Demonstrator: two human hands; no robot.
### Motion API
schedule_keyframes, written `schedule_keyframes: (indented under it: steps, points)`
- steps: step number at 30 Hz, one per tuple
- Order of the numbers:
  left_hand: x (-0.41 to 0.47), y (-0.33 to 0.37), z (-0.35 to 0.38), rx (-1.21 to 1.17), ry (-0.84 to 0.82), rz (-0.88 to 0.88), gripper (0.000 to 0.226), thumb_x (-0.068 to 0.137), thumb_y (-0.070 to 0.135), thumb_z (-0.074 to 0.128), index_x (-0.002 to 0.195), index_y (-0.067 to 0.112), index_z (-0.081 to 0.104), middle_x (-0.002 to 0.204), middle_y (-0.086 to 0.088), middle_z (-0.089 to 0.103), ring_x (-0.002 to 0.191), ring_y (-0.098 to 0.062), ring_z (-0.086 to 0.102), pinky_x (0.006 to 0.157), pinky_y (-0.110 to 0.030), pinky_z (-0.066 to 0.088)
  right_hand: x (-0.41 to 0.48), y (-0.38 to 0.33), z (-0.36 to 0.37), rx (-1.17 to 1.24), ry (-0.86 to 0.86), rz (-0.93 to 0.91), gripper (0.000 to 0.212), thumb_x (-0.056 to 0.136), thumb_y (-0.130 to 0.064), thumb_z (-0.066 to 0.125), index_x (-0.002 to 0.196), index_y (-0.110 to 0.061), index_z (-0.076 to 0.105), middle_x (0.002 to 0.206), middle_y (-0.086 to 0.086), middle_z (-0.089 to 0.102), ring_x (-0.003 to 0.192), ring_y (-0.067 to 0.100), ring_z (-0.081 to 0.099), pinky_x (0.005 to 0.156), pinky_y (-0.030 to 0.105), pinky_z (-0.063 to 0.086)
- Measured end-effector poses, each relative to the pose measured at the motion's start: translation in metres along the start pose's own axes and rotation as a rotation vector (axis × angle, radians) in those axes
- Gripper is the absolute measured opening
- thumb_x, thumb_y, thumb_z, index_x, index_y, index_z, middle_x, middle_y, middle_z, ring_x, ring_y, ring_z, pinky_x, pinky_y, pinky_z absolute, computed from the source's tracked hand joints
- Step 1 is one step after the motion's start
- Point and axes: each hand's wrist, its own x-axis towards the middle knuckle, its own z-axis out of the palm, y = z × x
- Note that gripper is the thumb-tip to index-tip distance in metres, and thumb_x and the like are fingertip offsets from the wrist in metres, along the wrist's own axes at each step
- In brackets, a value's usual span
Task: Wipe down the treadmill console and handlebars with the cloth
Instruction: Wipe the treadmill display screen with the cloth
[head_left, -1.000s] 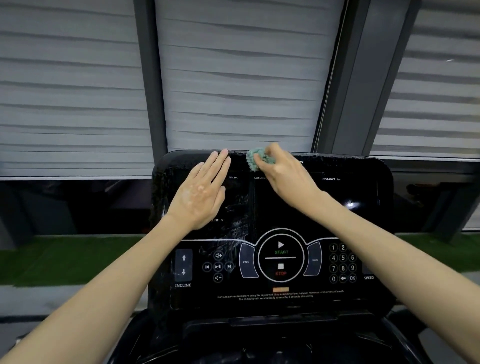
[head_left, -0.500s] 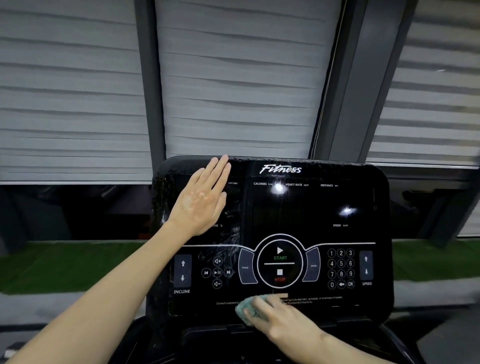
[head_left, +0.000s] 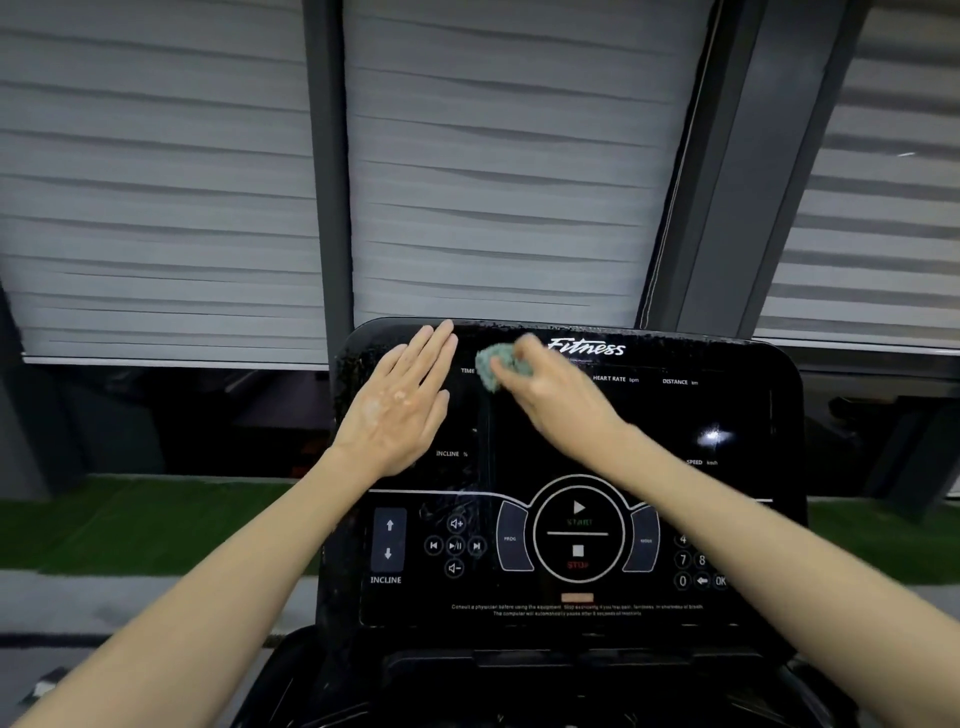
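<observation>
The black treadmill console (head_left: 727, 415) fills the lower middle of the head view, with a glossy screen, a round START/STOP dial and an INCLINE pad. My left hand (head_left: 400, 405) lies flat on the upper left of the screen, fingers together and pointing up. My right hand (head_left: 550, 395) is blurred with motion and grips a small bunched green cloth (head_left: 493, 366), pressed against the screen near its top edge, just left of the "Fitness" logo. A wet streak runs down the screen below the cloth. The handlebars are not visible.
Grey slatted blinds (head_left: 493, 182) and dark window posts stand right behind the console. A strip of green turf (head_left: 130, 519) and a grey floor lie beyond on both sides. The dark treadmill base (head_left: 571, 686) sits below the console.
My right hand swept with the cloth from the top of the screen down to its bottom edge, then back up to the top. My left hand stayed flat in place.
</observation>
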Motion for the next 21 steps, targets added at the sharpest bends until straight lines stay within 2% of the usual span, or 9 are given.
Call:
schedule_keyframes:
  steps: [6,9,12,14,18,21]
  points:
    - [-0.014,-0.013,-0.003,0.002,0.003,-0.043,0.06,0.1,0.031,0.024,0.154,0.005,0.022,0.163,-0.008,0.014,0.15,-0.022,0.016,0.119,-0.038,0.021,0.032,0.006,-0.008,-0.016,0.061,0.055,0.031,0.088,0.0,0.059,0.119,0.002,0.061,0.099,0.024,0.052,0.068,0.038,0.056,0.053,0.047,0.053]
    - [-0.016,-0.015,-0.004,-0.015,-0.008,-0.034,0.059,0.1,0.03,0.023,0.154,0.005,0.022,0.163,-0.008,0.015,0.15,-0.021,0.016,0.119,-0.039,0.023,0.014,-0.008,0.003,-0.022,0.057,0.041,0.038,0.084,0.002,0.063,0.122,0.0,0.058,0.102,0.022,0.051,0.071,0.033,0.053,0.052,0.045,0.053]
    - [-0.015,-0.018,-0.004,-0.02,-0.002,-0.02,0.059,0.1,0.029,0.023,0.153,0.004,0.025,0.162,-0.009,0.018,0.149,-0.022,0.019,0.118,-0.04,0.026,-0.034,-0.041,0.021,0.009,-0.015,-0.056,0.054,0.073,0.004,0.071,0.124,-0.003,0.054,0.107,0.016,0.046,0.076,0.026,0.045,0.049,0.038,0.052]
    - [-0.016,-0.018,-0.004,-0.015,0.001,-0.015,0.059,0.1,0.028,0.024,0.153,0.004,0.024,0.162,-0.01,0.017,0.15,-0.023,0.019,0.118,-0.039,0.025,-0.07,-0.065,0.03,0.046,-0.07,-0.12,0.061,0.066,0.003,0.073,0.123,-0.004,0.053,0.11,0.012,0.043,0.081,0.024,0.047,0.049,0.034,0.053]
    - [-0.016,-0.018,-0.003,-0.019,0.003,-0.011,0.059,0.1,0.028,0.024,0.153,0.003,0.022,0.163,-0.011,0.016,0.15,-0.024,0.017,0.119,-0.04,0.024,-0.134,-0.108,0.04,0.045,-0.258,-0.289,0.045,0.07,-0.016,0.053,0.114,-0.015,0.063,0.108,0.005,0.042,0.082,0.018,0.059,0.055,0.022,0.052]
    - [-0.016,-0.018,-0.002,-0.012,0.002,-0.01,0.059,0.1,0.028,0.024,0.154,0.003,0.021,0.163,-0.011,0.015,0.15,-0.024,0.016,0.119,-0.04,0.024,-0.159,-0.119,0.048,0.04,-0.349,-0.335,0.042,0.075,-0.018,0.045,0.114,-0.016,0.061,0.107,0.004,0.042,0.076,0.016,0.059,0.053,0.021,0.051]
